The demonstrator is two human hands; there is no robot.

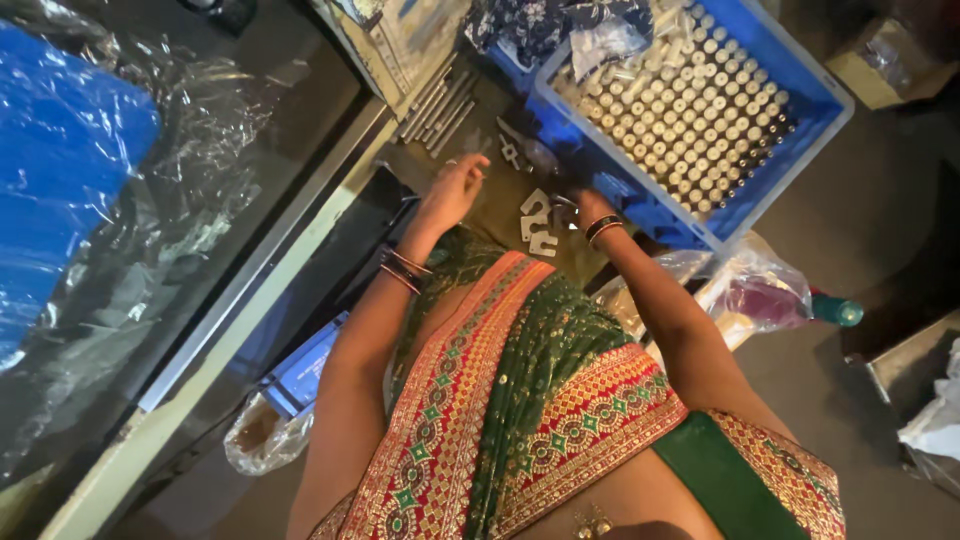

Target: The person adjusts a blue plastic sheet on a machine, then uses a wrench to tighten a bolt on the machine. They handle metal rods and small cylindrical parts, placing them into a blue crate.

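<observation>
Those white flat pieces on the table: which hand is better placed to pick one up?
Probably the right hand: it sits right beside the white pieces. The left hand hovers farther off, fingers spread.

Clear plastic bags (755,290) beside crate

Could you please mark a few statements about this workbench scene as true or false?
1. The blue crate holds rows of small pale cylinders. True.
2. The left hand rests inside the crate. False: it is over the dark bench, beside the crate.
3. White flat brackets lie between the two hands. True.
4. The right hand holds a bottle. False: a bottle lies apart, by a plastic bag.
</observation>
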